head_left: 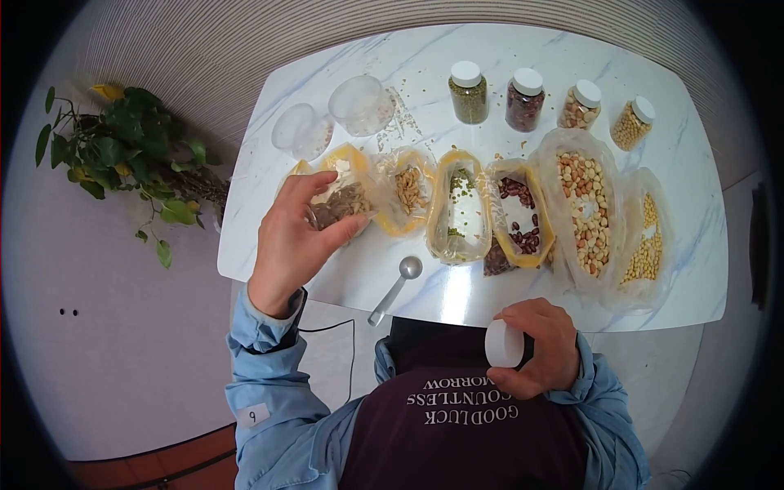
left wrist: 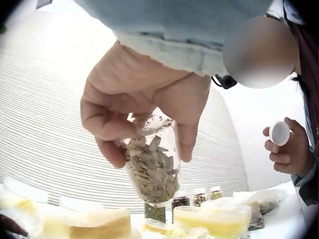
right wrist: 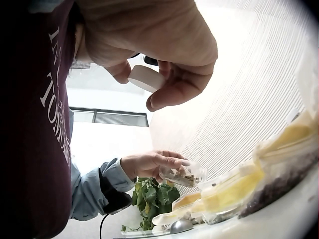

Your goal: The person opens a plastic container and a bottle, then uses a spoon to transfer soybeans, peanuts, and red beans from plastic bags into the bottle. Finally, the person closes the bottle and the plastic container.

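- Background: ribbed wall [head_left: 204, 49] behind a glossy, blue-veined white tabletop [head_left: 539, 49].
- Step, as judged: closing a filled container — contents are in, cap is off.
- Left hand [head_left: 290, 237]: fingers and thumb curled around the clear jar [left wrist: 154, 172] near its rim.
- Right hand [head_left: 547, 347]: thumb and fingers pinch the white cap [head_left: 504, 344], well apart from the jar.
- Next move: bring cap to jar mouth, seat it level, then turn; hold the jar steady.
- Materials: flat, pale seeds [left wrist: 152, 174]; smooth, round cap; soft, creased bags [head_left: 459, 249] beyond the right grip; round-bowled spoon [head_left: 410, 268] between both grips.
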The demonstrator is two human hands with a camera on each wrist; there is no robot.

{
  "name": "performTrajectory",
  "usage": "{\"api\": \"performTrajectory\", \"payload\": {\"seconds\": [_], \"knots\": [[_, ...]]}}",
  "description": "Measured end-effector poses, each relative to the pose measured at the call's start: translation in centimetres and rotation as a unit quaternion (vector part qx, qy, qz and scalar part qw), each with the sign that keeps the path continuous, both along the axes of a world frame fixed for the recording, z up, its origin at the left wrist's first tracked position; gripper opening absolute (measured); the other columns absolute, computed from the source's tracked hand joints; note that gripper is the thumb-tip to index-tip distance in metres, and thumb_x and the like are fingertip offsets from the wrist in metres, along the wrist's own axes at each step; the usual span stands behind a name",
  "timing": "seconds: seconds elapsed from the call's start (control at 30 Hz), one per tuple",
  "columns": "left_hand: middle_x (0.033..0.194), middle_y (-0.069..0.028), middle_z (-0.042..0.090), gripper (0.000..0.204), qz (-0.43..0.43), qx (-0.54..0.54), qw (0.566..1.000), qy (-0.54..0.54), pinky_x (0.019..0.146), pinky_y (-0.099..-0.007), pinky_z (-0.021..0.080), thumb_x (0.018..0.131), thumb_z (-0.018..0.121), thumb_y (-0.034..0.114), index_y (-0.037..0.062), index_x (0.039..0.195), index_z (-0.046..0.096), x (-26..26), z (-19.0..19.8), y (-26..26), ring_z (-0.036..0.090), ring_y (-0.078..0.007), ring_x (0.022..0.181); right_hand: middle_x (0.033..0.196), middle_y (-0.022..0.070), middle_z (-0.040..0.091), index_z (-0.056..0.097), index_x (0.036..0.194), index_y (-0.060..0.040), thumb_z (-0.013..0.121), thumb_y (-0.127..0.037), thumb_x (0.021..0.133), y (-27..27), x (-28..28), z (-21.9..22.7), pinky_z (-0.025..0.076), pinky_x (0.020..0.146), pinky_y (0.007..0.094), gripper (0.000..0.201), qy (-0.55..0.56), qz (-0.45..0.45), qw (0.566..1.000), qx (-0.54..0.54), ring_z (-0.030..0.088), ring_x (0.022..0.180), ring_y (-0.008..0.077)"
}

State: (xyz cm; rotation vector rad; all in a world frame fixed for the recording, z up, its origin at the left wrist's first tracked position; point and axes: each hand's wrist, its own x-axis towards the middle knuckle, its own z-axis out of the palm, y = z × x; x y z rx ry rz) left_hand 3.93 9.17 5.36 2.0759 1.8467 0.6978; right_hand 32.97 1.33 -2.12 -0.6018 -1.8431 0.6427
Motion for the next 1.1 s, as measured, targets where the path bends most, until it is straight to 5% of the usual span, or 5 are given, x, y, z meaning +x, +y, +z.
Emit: {"api": "performTrajectory", "payload": {"seconds": [0.1, 0.2, 1.1], "knots": [[0.106, -0.0114, 0.059, 0.057, -0.035, 0.058, 0.998, 0.009, 0.071, -0.0323, 0.051, 0.067, 0.082, 0.028, 0.0027, 0.112, 0.059, -0.2, -0.3, 0.4, 0.062, -0.024, 0.092, 0.09, 0.0151, 0.064, 0.054, 0.113, -0.0005, 0.08, -0.026, 0.066, 0.0, 0.0, 0.1, 0.051, 0.056, 0.0307, 0.059, 0.0, 0.002, 1.0, -0.001, 0.064, 0.069, 0.0251], [0.106, -0.0103, 0.059, 0.062, -0.016, -0.007, 0.999, 0.027, 0.084, -0.0293, 0.047, 0.069, 0.082, 0.026, 0.0001, 0.118, 0.055, 0.4, 0.5, 0.1, 0.057, -0.0196, 0.1, 0.09, 0.0152, 0.064, 0.054, 0.113, -0.0005, 0.08, -0.026, 0.066, 0.0, 0.0, 0.0, 0.051, 0.055, 0.0308, 0.06, 0.0, 0.0, 1.0, 0.001, 0.064, 0.069, 0.0251], [0.108, -0.011, 0.06, 0.059, -0.052, 0.033, 0.996, 0.069, 0.08, -0.0314, 0.048, 0.065, 0.084, 0.022, 0.0021, 0.114, 0.058, 1.0, 1.2, 1.1, 0.06, -0.0221, 0.093, 0.09, 0.0153, 0.064, 0.055, 0.112, 0.0005, 0.079, -0.027, 0.066, -0.1, 0.0, 0.0, 0.05, 0.055, 0.0308, 0.058, 0.001, -0.004, 1.0, 0.0, 0.063, 0.069, 0.0248]]}}
